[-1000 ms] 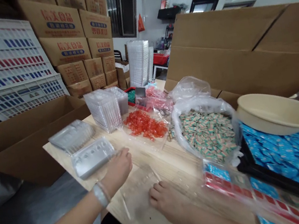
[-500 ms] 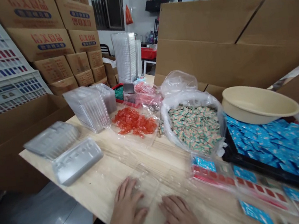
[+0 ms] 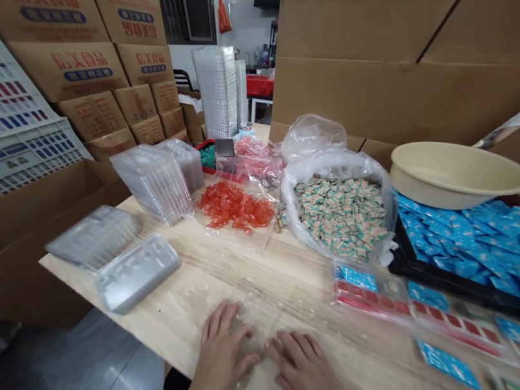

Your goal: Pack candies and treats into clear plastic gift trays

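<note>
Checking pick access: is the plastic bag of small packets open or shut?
Open. The plastic bag is spread wide, its packets showing inside.

A carton [image 3: 68, 68] in the stack at the upper left of the frame bears the red heading "信美食品". The blue oval [image 3: 88, 74] below the heading carries white characters, too blurred to read reliably. Print on the blue packets [image 3: 472, 238], right, is illegible.

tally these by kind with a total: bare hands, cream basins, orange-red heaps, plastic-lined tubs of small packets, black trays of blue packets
Bare hands: 2 (left hand, right hand)
Cream basin: 1
Orange-red heap: 1
Plastic-lined tub: 1
Black tray: 1
Total: 6
</note>
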The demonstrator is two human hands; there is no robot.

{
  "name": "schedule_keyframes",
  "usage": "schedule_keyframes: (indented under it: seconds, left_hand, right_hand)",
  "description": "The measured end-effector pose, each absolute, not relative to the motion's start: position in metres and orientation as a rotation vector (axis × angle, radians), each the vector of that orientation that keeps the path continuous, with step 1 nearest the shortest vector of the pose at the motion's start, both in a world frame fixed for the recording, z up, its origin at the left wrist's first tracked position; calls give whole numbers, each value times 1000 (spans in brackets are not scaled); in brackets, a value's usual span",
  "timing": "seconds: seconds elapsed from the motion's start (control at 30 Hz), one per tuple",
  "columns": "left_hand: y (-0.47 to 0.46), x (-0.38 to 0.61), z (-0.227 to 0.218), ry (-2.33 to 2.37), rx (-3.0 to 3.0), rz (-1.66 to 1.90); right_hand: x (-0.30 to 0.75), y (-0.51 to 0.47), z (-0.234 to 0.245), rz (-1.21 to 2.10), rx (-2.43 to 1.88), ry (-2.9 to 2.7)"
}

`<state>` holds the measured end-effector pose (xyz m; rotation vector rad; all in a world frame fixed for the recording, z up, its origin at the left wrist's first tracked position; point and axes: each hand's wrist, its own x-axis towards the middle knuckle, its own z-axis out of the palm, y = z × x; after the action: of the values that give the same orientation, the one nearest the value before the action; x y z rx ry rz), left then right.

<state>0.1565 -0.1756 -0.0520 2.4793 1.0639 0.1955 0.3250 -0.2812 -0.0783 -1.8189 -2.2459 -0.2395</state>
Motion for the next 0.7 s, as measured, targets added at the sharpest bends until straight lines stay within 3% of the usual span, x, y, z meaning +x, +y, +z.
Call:
schedule_keyframes:
  seconds: [0.7]
  left_hand:
    - [-198, 178, -53, 1099, 2533, 323]
  right_hand:
    - [315, -269, -92, -327, -1672, -2075]
